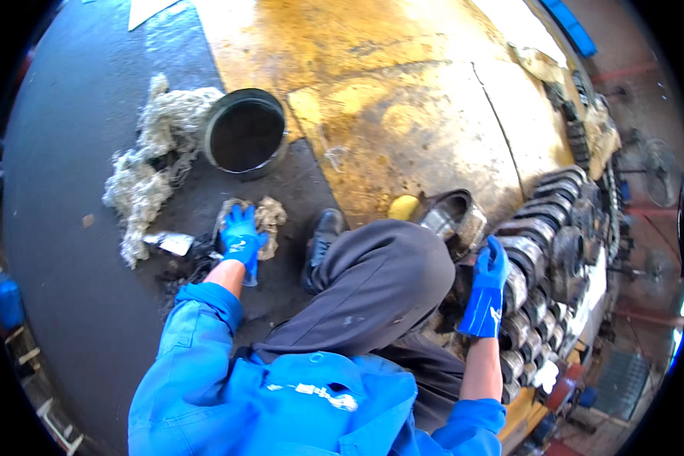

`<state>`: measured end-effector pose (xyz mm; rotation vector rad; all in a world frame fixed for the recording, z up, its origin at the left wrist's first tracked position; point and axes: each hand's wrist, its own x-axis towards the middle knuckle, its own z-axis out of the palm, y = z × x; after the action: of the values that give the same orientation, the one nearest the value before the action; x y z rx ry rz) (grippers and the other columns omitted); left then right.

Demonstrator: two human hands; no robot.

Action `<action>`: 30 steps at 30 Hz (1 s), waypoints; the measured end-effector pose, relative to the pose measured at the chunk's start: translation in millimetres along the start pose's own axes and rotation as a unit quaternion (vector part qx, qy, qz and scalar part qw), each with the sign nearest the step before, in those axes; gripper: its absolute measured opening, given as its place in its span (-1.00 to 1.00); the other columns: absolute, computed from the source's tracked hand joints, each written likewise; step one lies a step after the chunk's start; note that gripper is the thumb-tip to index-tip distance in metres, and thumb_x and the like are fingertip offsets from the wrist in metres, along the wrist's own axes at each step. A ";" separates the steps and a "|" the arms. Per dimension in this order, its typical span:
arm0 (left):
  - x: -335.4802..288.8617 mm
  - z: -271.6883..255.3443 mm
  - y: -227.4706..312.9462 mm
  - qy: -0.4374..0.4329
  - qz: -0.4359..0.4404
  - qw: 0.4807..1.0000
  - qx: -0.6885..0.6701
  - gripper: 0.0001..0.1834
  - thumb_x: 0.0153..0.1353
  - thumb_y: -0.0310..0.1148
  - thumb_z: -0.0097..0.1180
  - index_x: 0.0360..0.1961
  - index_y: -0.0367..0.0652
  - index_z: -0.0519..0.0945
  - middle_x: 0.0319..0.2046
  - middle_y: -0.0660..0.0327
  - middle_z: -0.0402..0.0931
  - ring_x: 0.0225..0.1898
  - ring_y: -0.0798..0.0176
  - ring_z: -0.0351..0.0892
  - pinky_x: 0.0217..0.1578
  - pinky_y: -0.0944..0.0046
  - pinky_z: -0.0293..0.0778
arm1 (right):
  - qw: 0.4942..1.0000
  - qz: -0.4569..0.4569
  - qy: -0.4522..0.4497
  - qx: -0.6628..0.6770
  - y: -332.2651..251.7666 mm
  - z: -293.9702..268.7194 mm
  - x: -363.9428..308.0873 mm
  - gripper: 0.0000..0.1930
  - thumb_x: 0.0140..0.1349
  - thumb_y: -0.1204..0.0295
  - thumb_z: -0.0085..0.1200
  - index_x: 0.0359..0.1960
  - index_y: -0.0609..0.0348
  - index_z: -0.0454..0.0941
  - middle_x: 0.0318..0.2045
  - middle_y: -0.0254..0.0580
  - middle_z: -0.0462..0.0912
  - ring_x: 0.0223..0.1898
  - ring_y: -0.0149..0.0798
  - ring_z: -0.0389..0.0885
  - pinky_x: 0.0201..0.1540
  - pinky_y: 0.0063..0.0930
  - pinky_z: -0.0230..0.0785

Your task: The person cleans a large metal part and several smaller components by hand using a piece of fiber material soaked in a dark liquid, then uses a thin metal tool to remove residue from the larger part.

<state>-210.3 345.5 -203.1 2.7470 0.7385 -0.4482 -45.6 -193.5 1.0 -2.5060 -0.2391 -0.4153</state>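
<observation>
My left hand (241, 232), in a blue rubber glove, is at the dark floor with its fingers closed on a dirty beige rag (270, 216). Parts of the rag stick out beyond the fingertips and beside the hand. Just beyond stands a round dark bucket (245, 137) with dark contents. My right hand (491, 275), gloved alike, has its fingers stretched out beside the stacked metal rings (526, 256); whether it touches them I cannot tell. Past my knee, close to that hand, a larger hollow metal part (456, 220) lies tilted.
A tangled heap of pale waste yarn (140, 190) spreads left of the bucket. Near my left forearm lie a white packet (176, 243) and dark shreds (194, 266). A yellow round object (404, 207) sits by the metal part. Worn yellow floor (403, 114) extends ahead; rows of metal parts line the right.
</observation>
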 end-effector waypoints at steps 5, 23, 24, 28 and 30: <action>36.4 33.8 -0.2 0.027 -0.179 0.939 -0.293 -0.46 0.30 -0.38 0.13 0.31 -0.24 0.45 0.32 -0.20 0.40 0.33 -0.28 0.39 0.36 -0.06 0.30 | 0.990 0.141 0.001 0.005 6.7 -63.4 -23.0 -0.62 0.43 0.47 0.05 0.23 0.38 0.51 0.12 0.06 0.65 0.14 -0.13 0.63 0.25 -0.30 0.43; -23.9 -241.7 -86.8 0.218 0.039 0.604 -0.765 -0.39 0.29 -0.68 0.01 0.40 -0.26 0.36 0.28 -0.02 0.48 0.24 -0.04 0.55 0.29 -0.06 0.51 | 0.967 0.114 0.119 0.194 -10.0 -111.4 -27.4 -0.69 0.46 0.55 -0.01 0.15 0.43 0.55 0.08 0.00 0.67 0.12 -0.20 0.62 0.25 -0.37 0.43; -30.0 -278.8 -62.5 0.199 0.103 0.573 -0.788 -0.38 0.30 -0.65 -0.03 0.42 -0.26 0.34 0.31 -0.02 0.46 0.28 -0.05 0.52 0.30 -0.08 0.49 | 0.968 0.098 0.132 0.188 -8.2 -114.4 -27.8 -0.69 0.46 0.56 -0.02 0.16 0.44 0.55 0.08 0.01 0.66 0.13 -0.20 0.62 0.27 -0.37 0.42; -11.7 -382.0 0.8 0.172 0.180 0.576 -0.778 -0.40 0.36 -0.51 0.01 0.44 -0.20 0.32 0.35 0.00 0.41 0.33 -0.07 0.46 0.32 -0.12 0.46 | 0.967 0.076 0.163 0.181 35.4 -116.1 -40.0 -0.66 0.46 0.56 0.01 0.22 0.37 0.53 0.02 -0.04 0.69 -0.03 -0.25 0.67 0.09 -0.34 0.52; -20.3 -432.8 34.7 0.060 0.363 0.576 -0.730 -0.39 0.38 -0.35 0.09 0.43 -0.20 0.32 0.33 -0.04 0.43 0.30 -0.10 0.49 0.26 -0.14 0.53 | 0.961 0.104 0.145 0.211 -14.1 -109.9 -32.9 -0.66 0.47 0.53 0.02 0.23 0.34 0.53 -0.11 -0.15 0.69 -0.25 -0.35 0.64 -0.17 -0.42 0.51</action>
<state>-111.3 448.4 207.5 1.1788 -0.1630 0.4308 -106.5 -247.7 83.0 -1.9967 0.0511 -0.5716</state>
